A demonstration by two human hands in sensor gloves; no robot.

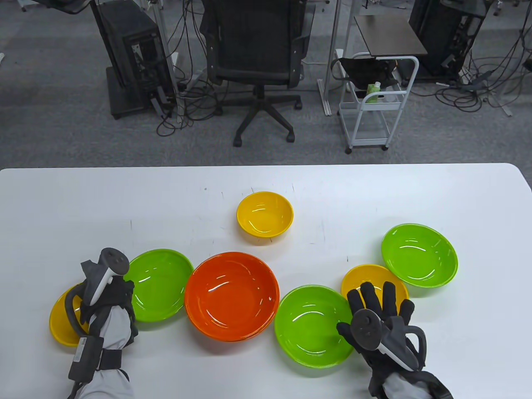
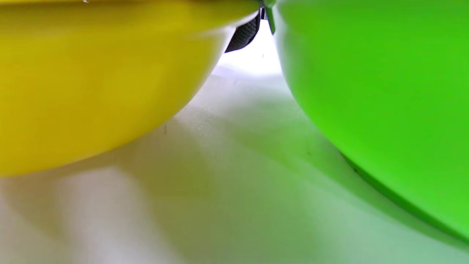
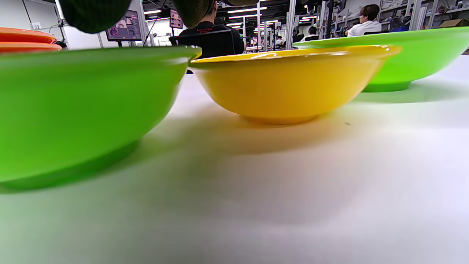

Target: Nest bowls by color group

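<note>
Several bowls stand on the white table (image 1: 266,187). A yellow bowl (image 1: 265,214) stands at the far middle. A stack of orange bowls (image 1: 231,296) stands in the middle. Green bowls stand at the left (image 1: 160,284), the near middle-right (image 1: 311,326) and the right (image 1: 419,254). My left hand (image 1: 109,293) sits between the left green bowl and a yellow bowl (image 1: 60,320); its fingers are hidden under the tracker. The left wrist view shows that yellow bowl (image 2: 91,84), the green bowl (image 2: 384,91) and one fingertip (image 2: 243,35). My right hand (image 1: 380,297) is spread flat over another yellow bowl (image 1: 368,278), empty.
In the right wrist view the near green bowl (image 3: 80,110), the yellow bowl (image 3: 289,84) and the right green bowl (image 3: 421,58) stand close in front. Beyond the table's far edge are an office chair (image 1: 257,54) and a white cart (image 1: 374,99).
</note>
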